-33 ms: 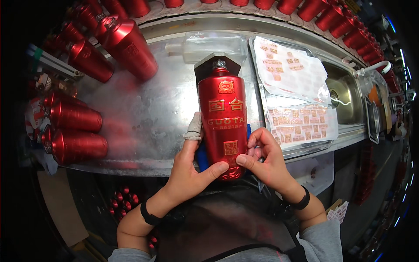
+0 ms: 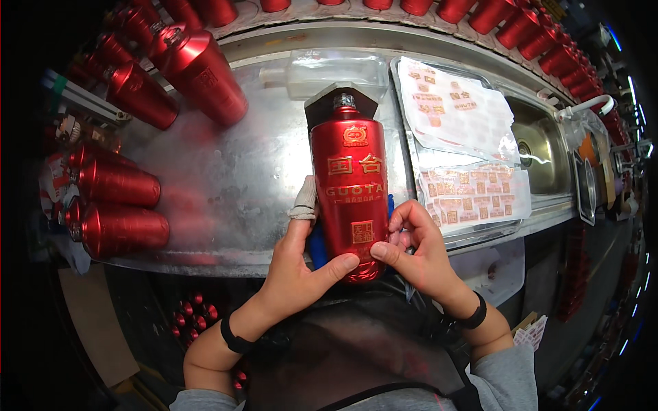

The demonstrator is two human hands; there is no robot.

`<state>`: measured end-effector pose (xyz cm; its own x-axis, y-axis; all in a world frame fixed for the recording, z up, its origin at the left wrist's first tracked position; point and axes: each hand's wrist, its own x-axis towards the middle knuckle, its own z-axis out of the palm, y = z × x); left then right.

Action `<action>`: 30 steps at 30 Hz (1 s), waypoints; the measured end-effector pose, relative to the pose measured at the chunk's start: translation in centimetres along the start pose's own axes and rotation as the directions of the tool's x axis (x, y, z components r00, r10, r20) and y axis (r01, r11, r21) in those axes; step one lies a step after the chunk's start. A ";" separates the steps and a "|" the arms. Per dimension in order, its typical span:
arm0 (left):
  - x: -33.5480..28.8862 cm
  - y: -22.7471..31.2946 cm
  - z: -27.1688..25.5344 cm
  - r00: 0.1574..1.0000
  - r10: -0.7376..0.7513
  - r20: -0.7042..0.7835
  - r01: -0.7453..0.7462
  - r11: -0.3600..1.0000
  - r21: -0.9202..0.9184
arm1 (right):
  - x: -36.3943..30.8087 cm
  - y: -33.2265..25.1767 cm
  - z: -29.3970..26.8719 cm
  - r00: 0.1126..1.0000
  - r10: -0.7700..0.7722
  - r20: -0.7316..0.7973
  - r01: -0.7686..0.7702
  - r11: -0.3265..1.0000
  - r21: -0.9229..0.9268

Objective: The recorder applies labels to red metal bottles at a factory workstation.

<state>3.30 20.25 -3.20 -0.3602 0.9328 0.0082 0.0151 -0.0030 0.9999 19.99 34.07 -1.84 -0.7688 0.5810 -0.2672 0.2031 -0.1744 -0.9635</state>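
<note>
Item: red bottle (image 2: 349, 192), lying lengthwise on the metal worktop (image 2: 233, 178), neck pointing away from the person, base at the near edge of the worktop.

Grip: the bottle lies between both hands. Left hand (image 2: 301, 264) closes on the bottle's lower left side; its thumb crosses the bottle's front near the base, and its forefinger, wrapped in a white finger cot (image 2: 303, 198), runs up along the left flank. Right hand (image 2: 418, 246) is curled against the lower right side, thumb tip pressed on the bottle's front just beside a small square gold label (image 2: 362, 231), fingers bent at the bottle's right edge. The two thumbs point toward each other across the lower front, close but apart.

Appearance: glossy metallic red cylinder with rounded shoulders; gold emblem near the shoulder, gold characters and lettering mid-body; a silvery cap at the neck, resting against a dark angular collar piece (image 2: 340, 103).

Under the bottle: something blue (image 2: 317, 246) shows at its lower left, its kind not discernible.

Surroundings: further red bottles (image 2: 120, 181) lie at the left of the worktop and along the far edge; label sheets (image 2: 456, 116) in a clear tray lie just right of the bottle; a sink (image 2: 541, 147) beyond them.
</note>
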 end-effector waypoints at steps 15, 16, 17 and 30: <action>0.3 -0.1 0.1 0.997 -0.077 0.008 0.077 0.996 -0.044 | 0.7 0.9 -1.0 0.999 -0.021 0.038 0.018 0.997 0.073; 0.3 -0.1 0.2 0.998 -0.067 0.006 0.067 0.997 -0.038 | 0.7 0.8 -1.4 0.997 -0.003 0.073 0.000 0.999 0.042; 0.3 -0.1 0.2 0.998 -0.057 0.003 0.057 0.998 -0.032 | 0.7 0.7 -1.6 0.994 0.016 0.108 -0.017 1.000 0.010; -0.1 -0.7 0.0 0.998 -0.067 -0.007 0.066 0.995 -0.073 | 0.6 1.3 -1.2 0.997 0.053 0.061 -0.060 0.991 0.122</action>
<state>3.33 20.18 -3.90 -0.3670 0.9284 -0.0585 -0.0768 0.0325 0.9965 20.50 35.18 -3.30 -0.7925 0.5212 -0.3167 0.1737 -0.3049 -0.9364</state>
